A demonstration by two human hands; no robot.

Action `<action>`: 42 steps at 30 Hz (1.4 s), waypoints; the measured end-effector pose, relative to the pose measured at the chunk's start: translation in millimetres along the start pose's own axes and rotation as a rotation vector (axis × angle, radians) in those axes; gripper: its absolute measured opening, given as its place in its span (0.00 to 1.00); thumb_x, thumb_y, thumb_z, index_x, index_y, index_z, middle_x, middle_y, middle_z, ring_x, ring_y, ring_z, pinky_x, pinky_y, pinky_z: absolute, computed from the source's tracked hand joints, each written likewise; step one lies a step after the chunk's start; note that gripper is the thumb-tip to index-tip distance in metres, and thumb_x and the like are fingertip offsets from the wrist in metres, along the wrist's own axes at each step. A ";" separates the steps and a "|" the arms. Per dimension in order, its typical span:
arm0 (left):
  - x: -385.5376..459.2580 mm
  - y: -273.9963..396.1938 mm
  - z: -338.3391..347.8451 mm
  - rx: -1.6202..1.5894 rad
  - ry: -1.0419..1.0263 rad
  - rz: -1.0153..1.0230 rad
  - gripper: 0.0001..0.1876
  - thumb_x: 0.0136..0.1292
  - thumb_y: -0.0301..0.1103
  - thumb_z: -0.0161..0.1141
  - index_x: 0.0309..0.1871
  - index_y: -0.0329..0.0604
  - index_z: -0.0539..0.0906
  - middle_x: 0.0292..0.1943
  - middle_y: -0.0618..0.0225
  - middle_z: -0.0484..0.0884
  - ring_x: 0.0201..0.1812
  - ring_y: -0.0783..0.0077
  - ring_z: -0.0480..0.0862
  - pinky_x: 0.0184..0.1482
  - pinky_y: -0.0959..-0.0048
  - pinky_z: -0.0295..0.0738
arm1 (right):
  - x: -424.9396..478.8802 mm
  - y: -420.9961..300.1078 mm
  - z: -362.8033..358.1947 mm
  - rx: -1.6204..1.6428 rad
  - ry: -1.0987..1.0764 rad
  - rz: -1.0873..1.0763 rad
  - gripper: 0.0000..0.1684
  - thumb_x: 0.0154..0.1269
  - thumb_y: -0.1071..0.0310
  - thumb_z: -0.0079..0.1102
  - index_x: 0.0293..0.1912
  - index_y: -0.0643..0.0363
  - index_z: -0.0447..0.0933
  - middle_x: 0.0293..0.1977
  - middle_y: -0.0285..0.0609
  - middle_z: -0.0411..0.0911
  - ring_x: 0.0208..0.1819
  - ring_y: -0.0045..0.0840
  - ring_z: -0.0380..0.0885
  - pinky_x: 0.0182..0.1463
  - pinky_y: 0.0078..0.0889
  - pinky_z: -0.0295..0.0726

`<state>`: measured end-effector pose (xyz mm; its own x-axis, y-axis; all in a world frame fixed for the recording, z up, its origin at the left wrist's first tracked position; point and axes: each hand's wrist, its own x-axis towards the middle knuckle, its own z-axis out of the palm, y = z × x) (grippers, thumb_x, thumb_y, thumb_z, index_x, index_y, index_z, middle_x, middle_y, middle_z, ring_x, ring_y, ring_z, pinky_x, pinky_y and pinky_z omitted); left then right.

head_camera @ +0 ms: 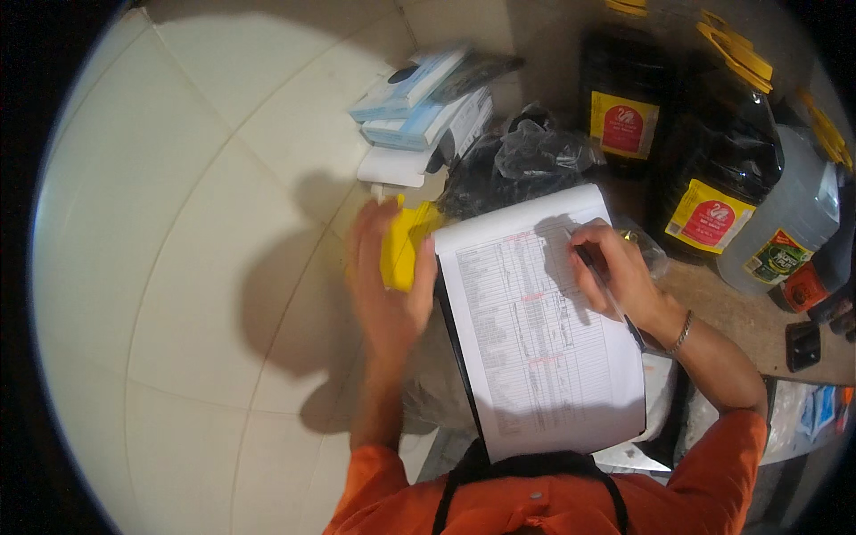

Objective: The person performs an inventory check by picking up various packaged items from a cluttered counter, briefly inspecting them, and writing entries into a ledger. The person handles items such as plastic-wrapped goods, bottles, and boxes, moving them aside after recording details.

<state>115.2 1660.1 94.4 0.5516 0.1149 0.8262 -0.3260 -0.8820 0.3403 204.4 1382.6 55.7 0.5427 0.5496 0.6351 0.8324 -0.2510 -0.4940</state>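
Note:
My right hand holds a pen with a clear barrel, its upper end pointing towards the page. Under that hand lies a printed table on white paper, with handwritten marks in its columns, on a dark clipboard. The top sheets are folded over at the upper edge. My left hand is blurred, with thumb and fingers spread around a bright yellow packet or piece left of the clipboard; whether it grips this piece cannot be told.
Blue and white boxes are stacked beyond my left hand, beside black plastic bags. Large dark soy sauce jugs and a clear jug stand at the right on a brown surface. Light tiles cover the left side.

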 end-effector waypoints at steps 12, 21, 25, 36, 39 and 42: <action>143.1 -102.2 71.5 0.364 -0.137 0.236 0.33 0.56 0.48 0.68 0.65 0.46 0.75 0.66 0.59 0.74 0.69 0.52 0.69 0.71 0.48 0.57 | -4.2 -3.6 -5.9 0.065 -0.053 0.112 0.15 0.64 0.76 0.62 0.48 0.64 0.69 0.37 0.51 0.76 0.32 0.35 0.79 0.36 0.34 0.78; 129.7 -114.3 81.2 0.370 -0.055 0.465 0.27 0.57 0.43 0.68 0.60 0.45 0.78 0.62 0.61 0.77 0.65 0.56 0.72 0.72 0.44 0.52 | -4.1 0.7 -5.2 0.060 -0.025 0.026 0.16 0.62 0.80 0.62 0.48 0.63 0.70 0.36 0.50 0.75 0.32 0.39 0.79 0.37 0.37 0.78; 128.3 -114.2 83.1 0.345 -0.058 0.463 0.26 0.59 0.45 0.67 0.58 0.45 0.79 0.62 0.60 0.76 0.66 0.57 0.71 0.73 0.43 0.50 | -4.7 1.0 -5.7 0.102 -0.047 0.068 0.16 0.61 0.79 0.62 0.48 0.63 0.70 0.36 0.50 0.75 0.33 0.41 0.79 0.39 0.38 0.78; 120.9 -108.1 85.1 0.362 0.015 0.492 0.22 0.61 0.41 0.67 0.56 0.45 0.82 0.60 0.61 0.78 0.64 0.56 0.73 0.72 0.45 0.52 | -4.5 -0.6 -5.4 0.048 -0.029 0.045 0.16 0.62 0.78 0.62 0.48 0.63 0.70 0.36 0.50 0.75 0.32 0.39 0.79 0.37 0.37 0.78; 116.6 -104.1 84.5 0.361 0.032 0.485 0.22 0.59 0.40 0.69 0.56 0.45 0.82 0.60 0.61 0.79 0.63 0.55 0.75 0.71 0.45 0.56 | -4.5 -4.2 -5.3 0.062 -0.031 0.062 0.15 0.63 0.78 0.61 0.48 0.63 0.70 0.37 0.51 0.75 0.33 0.39 0.79 0.37 0.36 0.78; 114.5 -101.8 83.3 0.374 0.053 0.483 0.22 0.59 0.40 0.70 0.55 0.45 0.83 0.59 0.61 0.79 0.62 0.55 0.75 0.69 0.47 0.59 | -4.4 -4.2 -5.4 0.049 -0.023 0.045 0.15 0.64 0.77 0.61 0.49 0.63 0.69 0.38 0.52 0.75 0.33 0.39 0.79 0.37 0.36 0.78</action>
<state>275.5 1724.9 116.9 0.3662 -0.3241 0.8723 -0.2332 -0.9394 -0.2511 199.2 1376.9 58.2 0.5759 0.5573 0.5981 0.8006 -0.2364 -0.5506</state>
